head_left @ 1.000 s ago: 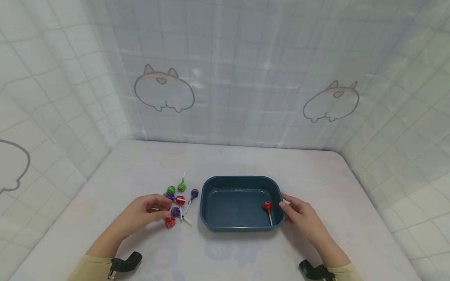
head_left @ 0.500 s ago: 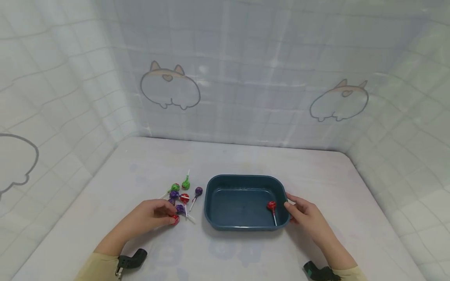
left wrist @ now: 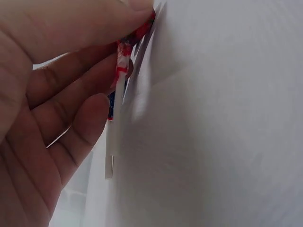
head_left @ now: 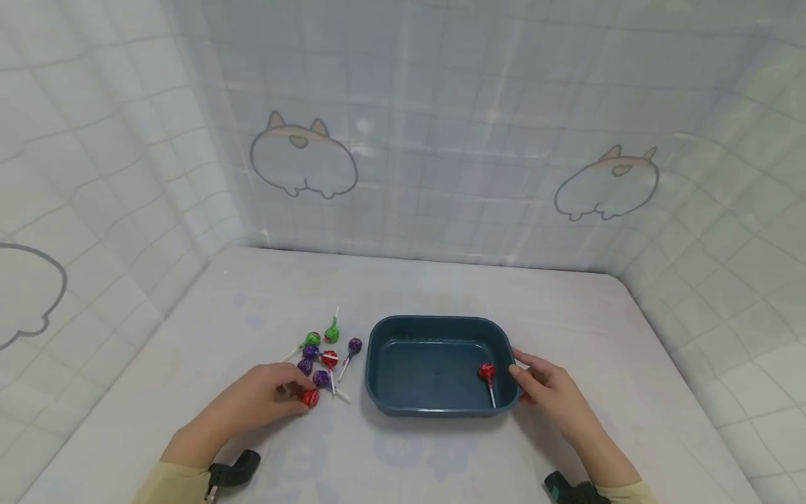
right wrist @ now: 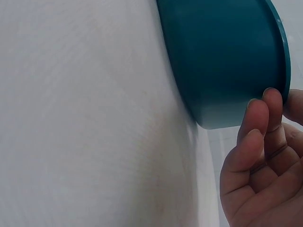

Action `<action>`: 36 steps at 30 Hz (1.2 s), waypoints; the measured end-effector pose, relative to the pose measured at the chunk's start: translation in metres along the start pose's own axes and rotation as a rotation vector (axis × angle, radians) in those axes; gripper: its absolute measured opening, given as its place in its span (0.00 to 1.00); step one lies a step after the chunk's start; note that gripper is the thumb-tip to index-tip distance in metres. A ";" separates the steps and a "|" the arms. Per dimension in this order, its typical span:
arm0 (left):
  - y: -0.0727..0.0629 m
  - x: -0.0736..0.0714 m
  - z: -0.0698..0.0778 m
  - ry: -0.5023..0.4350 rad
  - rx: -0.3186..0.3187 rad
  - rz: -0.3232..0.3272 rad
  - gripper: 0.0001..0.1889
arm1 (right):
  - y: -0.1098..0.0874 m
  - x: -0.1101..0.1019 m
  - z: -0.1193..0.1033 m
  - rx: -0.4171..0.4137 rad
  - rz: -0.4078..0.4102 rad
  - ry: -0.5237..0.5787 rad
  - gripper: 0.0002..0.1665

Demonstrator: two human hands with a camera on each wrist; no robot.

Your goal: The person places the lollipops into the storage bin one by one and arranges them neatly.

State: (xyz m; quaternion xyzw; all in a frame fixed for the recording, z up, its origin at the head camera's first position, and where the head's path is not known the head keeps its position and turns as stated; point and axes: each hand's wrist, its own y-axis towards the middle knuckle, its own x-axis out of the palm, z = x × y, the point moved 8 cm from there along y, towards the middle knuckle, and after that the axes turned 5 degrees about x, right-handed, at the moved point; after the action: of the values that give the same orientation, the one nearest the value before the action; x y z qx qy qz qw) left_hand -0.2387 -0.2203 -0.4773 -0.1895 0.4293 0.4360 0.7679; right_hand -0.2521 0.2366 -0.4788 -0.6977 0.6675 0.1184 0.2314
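At the left, my left hand (head_left: 261, 397) pinches the head of a red lollipop (head_left: 310, 398) between thumb and fingers, low over the table. In the left wrist view this lollipop's white stick (left wrist: 117, 123) hangs below the fingers. Just beyond lie several other lollipops, among them a purple one (head_left: 322, 379), a red one (head_left: 329, 359) and a green one (head_left: 331, 332). My right hand (head_left: 554, 395) holds the right end of a dark teal plastic tray (head_left: 415, 378), its thumb on the rim and fingers against the outer wall. One red lollipop (head_left: 487, 372) rests inside the tray.
A purple lollipop (head_left: 355, 346) lies close to the tray's left side. The pale tabletop (head_left: 403, 462) meets a white gridded curtain (head_left: 441, 196) at the back and both sides. Each wrist wears a black strap-on device (head_left: 234, 469).
My left hand has moved toward the near red lollipop and taken hold of its head. The right hand stays on the tray. The head view has shifted slightly.
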 end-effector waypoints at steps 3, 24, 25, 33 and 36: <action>-0.001 0.002 0.000 -0.022 -0.014 -0.018 0.12 | 0.000 0.001 0.000 0.003 0.003 -0.006 0.33; -0.009 -0.018 0.006 -0.049 0.046 0.185 0.18 | -0.001 0.002 0.000 -0.012 0.004 -0.004 0.33; -0.009 -0.019 0.003 -0.051 0.022 0.196 0.19 | -0.001 0.002 0.001 -0.010 0.006 -0.002 0.33; -0.009 -0.023 -0.008 -0.115 -0.089 0.231 0.15 | -0.002 0.003 0.003 0.005 0.017 -0.006 0.33; -0.009 -0.025 -0.006 -0.135 -0.092 0.239 0.15 | -0.001 0.004 0.002 -0.001 0.020 -0.016 0.33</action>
State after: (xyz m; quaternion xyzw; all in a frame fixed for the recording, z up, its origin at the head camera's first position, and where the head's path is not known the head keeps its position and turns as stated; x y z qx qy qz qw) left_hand -0.2405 -0.2415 -0.4607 -0.1423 0.3757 0.5554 0.7281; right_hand -0.2505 0.2341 -0.4817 -0.6901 0.6726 0.1269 0.2351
